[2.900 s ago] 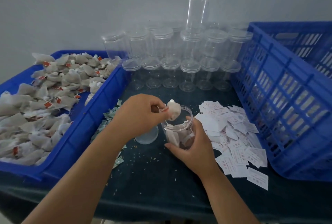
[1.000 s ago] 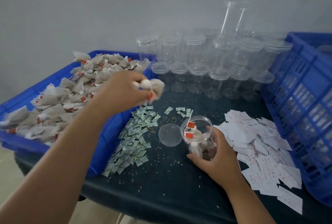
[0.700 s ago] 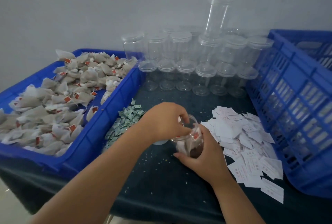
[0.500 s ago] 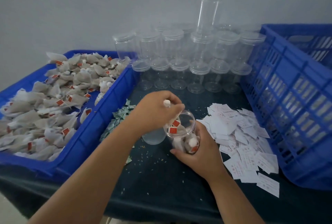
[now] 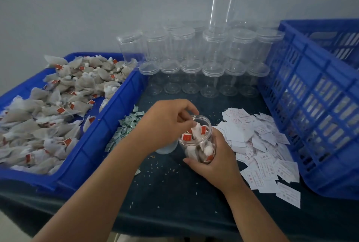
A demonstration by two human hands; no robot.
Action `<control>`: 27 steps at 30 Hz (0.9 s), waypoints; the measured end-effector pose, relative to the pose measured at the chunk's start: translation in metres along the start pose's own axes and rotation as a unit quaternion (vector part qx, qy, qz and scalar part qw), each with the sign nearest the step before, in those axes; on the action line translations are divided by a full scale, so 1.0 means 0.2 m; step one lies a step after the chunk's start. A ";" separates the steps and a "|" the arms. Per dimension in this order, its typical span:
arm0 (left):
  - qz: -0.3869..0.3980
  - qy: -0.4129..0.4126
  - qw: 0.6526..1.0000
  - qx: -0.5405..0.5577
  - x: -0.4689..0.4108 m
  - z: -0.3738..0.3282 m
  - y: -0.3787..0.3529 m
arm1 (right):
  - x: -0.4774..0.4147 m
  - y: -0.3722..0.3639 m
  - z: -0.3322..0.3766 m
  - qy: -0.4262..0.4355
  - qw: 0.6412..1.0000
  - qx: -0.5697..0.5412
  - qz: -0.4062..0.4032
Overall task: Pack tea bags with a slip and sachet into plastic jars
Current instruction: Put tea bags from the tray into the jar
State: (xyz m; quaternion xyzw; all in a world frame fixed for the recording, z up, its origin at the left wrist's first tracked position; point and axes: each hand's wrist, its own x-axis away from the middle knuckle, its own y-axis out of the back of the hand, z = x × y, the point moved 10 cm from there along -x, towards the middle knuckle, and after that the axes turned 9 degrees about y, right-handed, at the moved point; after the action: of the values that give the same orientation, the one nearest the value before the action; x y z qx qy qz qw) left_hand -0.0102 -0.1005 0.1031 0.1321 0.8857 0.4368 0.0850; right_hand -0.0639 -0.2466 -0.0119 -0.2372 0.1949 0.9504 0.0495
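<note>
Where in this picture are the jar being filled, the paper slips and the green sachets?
jar being filled (image 5: pixel 189 152): head view, on its clear side wall.
paper slips (image 5: pixel 260 140): head view, middle of the white pile.
green sachets (image 5: pixel 127 125): head view, middle of the visible heap.

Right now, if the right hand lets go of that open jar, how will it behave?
Probably light: the open jar is clear plastic holding only tea bags. Taller than wide, it may tip if the right hand releases it carelessly; being round, it would then roll. Its smooth wall is likely slippery.
</note>
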 end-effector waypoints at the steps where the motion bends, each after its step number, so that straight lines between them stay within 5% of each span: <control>1: 0.039 -0.008 0.999 -0.029 0.01 -0.01 -0.03 | 0.00 0.00 0.00 0.001 1.000 -0.003 -0.002; 3: 0.118 -0.029 0.988 -0.098 0.05 -0.04 -0.12 | 0.00 0.00 0.00 0.005 1.000 -0.004 0.001; 5: 0.114 -0.042 0.988 -0.091 0.07 -0.06 -0.10 | 0.00 -0.01 0.00 0.006 1.000 -0.011 0.005; 9: -0.085 -0.043 0.995 0.004 0.12 0.00 0.33 | 0.00 -0.02 -0.01 -0.001 1.000 -0.027 0.004; 13: -0.110 0.157 0.962 -0.193 0.12 0.49 0.71 | 0.01 -0.03 -0.04 -0.008 1.000 -0.017 0.016; 16: -0.023 0.343 0.879 -0.331 0.18 0.99 0.84 | 0.01 -0.04 -0.04 -0.004 1.000 -0.006 0.022; 20: 0.162 0.462 0.828 -0.273 0.34 1.40 0.66 | 0.01 -0.04 -0.04 -0.008 1.000 -0.010 0.024; 24: 0.115 0.421 0.850 -0.295 0.29 1.45 0.67 | 0.01 -0.04 -0.04 -0.014 1.000 -0.009 0.026; 27: -0.008 0.403 0.884 -0.239 0.23 1.42 0.78 | 0.01 -0.04 -0.04 -0.014 1.000 -0.007 0.024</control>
State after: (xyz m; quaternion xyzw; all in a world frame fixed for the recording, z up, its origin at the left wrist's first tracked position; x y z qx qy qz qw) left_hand 0.0459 0.2180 0.0534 -0.0866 0.7138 0.6498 -0.2465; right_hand -0.0608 -0.2424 -0.0216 -0.2198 0.1929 0.9559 0.0275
